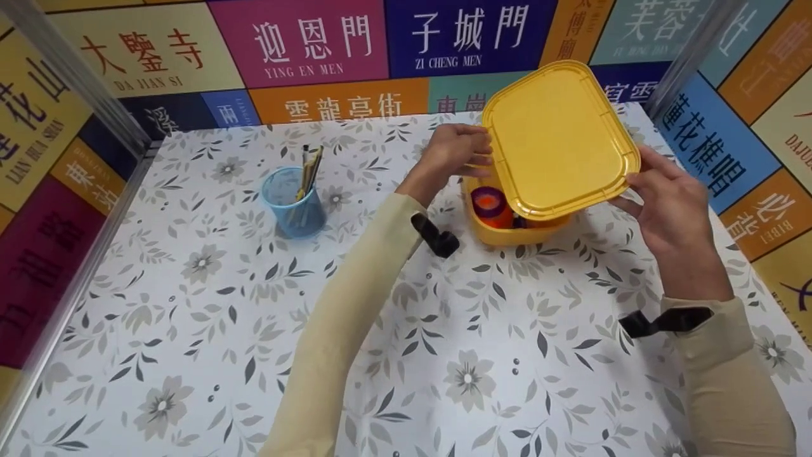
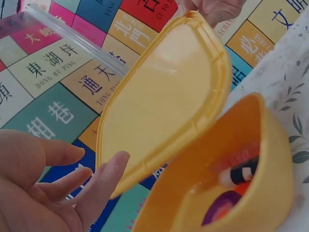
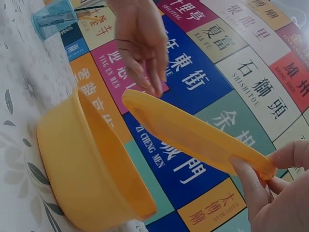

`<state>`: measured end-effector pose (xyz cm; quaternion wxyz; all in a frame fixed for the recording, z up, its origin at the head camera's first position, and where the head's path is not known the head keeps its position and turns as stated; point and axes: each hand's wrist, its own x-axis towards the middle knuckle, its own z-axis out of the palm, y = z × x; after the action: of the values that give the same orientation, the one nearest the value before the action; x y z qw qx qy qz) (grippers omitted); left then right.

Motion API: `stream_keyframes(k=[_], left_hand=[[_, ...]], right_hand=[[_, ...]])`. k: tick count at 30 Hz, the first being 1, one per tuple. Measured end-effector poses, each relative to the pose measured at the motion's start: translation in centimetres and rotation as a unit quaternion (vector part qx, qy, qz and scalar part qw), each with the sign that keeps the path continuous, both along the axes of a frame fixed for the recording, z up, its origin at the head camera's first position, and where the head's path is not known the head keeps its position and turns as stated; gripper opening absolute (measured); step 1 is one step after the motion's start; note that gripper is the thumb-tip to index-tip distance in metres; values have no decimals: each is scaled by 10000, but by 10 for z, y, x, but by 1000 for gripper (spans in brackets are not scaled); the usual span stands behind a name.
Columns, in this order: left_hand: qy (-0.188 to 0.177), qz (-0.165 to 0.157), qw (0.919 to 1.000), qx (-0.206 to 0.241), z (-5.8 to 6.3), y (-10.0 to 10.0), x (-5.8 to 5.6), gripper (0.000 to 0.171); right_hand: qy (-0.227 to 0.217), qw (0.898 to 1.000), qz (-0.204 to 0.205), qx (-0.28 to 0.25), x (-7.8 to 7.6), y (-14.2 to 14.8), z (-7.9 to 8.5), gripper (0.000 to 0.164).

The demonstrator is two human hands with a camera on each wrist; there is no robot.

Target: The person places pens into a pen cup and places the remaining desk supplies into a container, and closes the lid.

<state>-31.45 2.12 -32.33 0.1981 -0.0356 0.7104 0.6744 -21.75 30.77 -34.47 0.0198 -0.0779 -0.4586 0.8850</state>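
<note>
A yellow plastic lid [image 1: 561,143] is held up at a tilt above the yellow box [image 1: 517,237]. My right hand [image 1: 675,212] pinches the lid's right corner between thumb and fingers, which the right wrist view shows closely. At the lid's left edge is my left hand [image 1: 455,152], its fingers loosely extended; in the left wrist view a fingertip [image 2: 120,158] overlaps the rim. Inside the open box stands an orange container with a purple rim [image 1: 490,203]. Beside it, the left wrist view shows a black-and-white item [image 2: 241,171]; the lid hides other contents from the head view.
A light blue mesh cup [image 1: 295,206] with several brushes [image 1: 309,170] stands to the left on the table. The floral tablecloth [image 1: 469,317] runs up to colourful panels [image 1: 317,51] with printed characters at the back and sides.
</note>
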Motion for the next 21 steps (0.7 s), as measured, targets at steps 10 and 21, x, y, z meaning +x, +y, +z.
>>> stream_keyframes(k=[10,21], left_hand=[[-418,-181,9987,-238,39,27,-9,41],[-487,-273,9983,-169,35,37,-6,55]], right_hand=[[152,9993,-104,337,6,-19,4,49],[517,9852,-498,1554,13,-37,8,50]])
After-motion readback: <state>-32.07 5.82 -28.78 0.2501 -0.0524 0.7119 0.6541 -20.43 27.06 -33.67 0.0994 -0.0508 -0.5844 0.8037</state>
